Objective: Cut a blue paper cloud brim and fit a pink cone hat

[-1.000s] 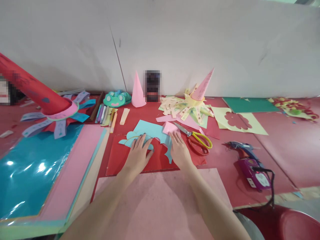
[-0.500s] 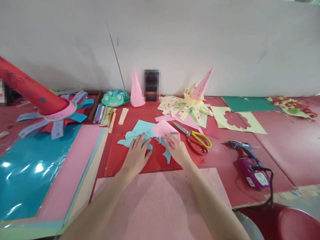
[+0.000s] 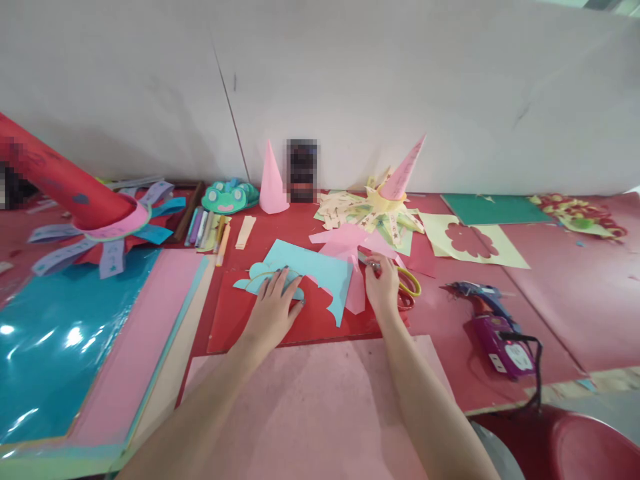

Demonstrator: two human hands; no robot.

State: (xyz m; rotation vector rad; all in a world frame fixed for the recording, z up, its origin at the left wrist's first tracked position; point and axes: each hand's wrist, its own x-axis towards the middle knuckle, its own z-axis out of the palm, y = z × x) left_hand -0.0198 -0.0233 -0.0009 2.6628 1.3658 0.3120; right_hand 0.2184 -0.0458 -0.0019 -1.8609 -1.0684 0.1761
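I rest my left hand on the blue cloud cutout, fingers slightly spread — inward from the wall-side edge of the tabletop. My right hand has its fingers curled at the scissors — I cannot tell whether they grip.

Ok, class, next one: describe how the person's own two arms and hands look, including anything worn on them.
The left hand and right hand are bare, with no gloves. The left hand's fingernails look dark, as if polished; the right's are too small to judge. No sleeve, watch or bracelet shows on either arm.
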